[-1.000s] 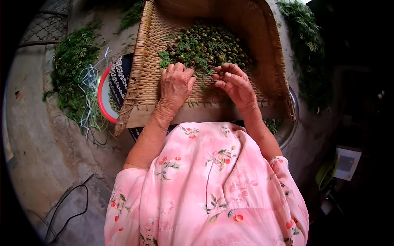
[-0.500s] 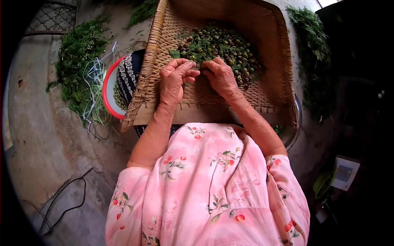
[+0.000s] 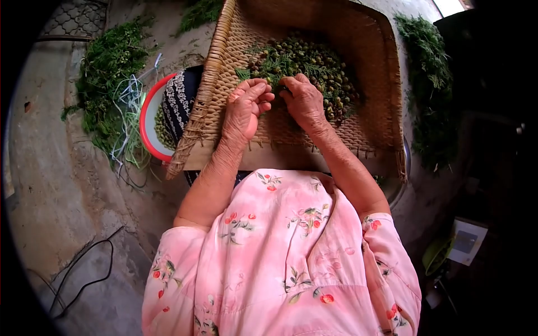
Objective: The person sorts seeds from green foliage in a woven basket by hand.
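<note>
Over the front part of a woven wicker basket [image 3: 230, 61], my two hands work close together with their fingertips a small gap apart. My left hand [image 3: 246, 106] pinches with thumb and forefinger, the other fingers curled; a tiny yellow-green bit shows at its tips, too small to name. Fingers bent down and pressed together, my right hand [image 3: 304, 102] hides whatever is in its pinch. Just beyond them lies a heap of small green and brown cones [image 3: 330, 78] mixed with feathery green sprigs [image 3: 274, 61].
A red-rimmed basin [image 3: 147, 131] with small green pieces stands left of the basket, partly under dark patterned cloth [image 3: 178, 101]. Cut greenery [image 3: 109, 73] and pale plastic strings [image 3: 131, 101] lie beside it. More greenery [image 3: 426, 61] lies right. A black cable [image 3: 109, 263] crosses the floor.
My hands stay over the same spot, with small shifts: the left fingers have moved slightly right and curled a little. The view has shifted slightly.
</note>
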`<state>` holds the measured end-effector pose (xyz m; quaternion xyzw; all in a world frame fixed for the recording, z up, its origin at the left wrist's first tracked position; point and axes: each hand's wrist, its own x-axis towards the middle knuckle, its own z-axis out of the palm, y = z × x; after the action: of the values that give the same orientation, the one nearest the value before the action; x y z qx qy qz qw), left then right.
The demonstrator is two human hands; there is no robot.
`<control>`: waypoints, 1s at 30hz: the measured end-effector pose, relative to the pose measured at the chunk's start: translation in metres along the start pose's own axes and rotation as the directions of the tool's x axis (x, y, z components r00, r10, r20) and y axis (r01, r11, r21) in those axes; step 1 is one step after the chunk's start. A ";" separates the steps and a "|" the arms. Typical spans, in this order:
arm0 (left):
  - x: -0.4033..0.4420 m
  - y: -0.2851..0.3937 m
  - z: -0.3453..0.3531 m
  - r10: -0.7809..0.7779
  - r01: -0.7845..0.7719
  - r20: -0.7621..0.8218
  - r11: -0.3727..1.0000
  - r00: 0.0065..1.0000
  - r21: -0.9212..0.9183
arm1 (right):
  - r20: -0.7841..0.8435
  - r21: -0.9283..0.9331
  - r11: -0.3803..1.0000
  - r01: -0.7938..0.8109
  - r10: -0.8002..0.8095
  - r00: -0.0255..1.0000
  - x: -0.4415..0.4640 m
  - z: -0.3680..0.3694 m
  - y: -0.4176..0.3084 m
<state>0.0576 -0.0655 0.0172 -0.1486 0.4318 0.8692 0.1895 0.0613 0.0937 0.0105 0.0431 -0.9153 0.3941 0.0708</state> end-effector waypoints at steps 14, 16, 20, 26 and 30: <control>-0.003 -0.007 0.009 -0.049 0.043 0.056 0.993 0.997 0.107 | 0.334 0.931 0.008 -0.364 0.380 0.863 -0.023 -0.039 0.023; -0.005 -0.009 0.008 -0.078 0.069 0.087 0.992 0.993 0.102 | 0.334 0.936 -0.020 -0.351 0.361 0.871 -0.023 -0.038 0.023; -0.009 -0.013 0.010 -0.142 0.138 0.134 0.990 0.981 0.039 | 0.201 0.978 -0.016 -0.207 0.323 0.925 -0.025 -0.032 -0.002; -0.007 -0.016 0.011 -0.184 0.192 0.098 0.978 0.978 -0.083 | 0.204 0.847 0.461 -0.265 0.180 0.962 -0.029 -0.033 -0.050; -0.009 -0.010 0.012 -0.263 0.263 0.129 0.965 0.956 0.020 | -0.107 0.712 0.698 -0.079 0.219 0.970 -0.027 -0.046 -0.013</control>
<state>0.0692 -0.0518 0.0211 -0.1473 0.3960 0.8435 0.3316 0.0937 0.1185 0.0468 -0.0442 -0.6862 0.7190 0.1007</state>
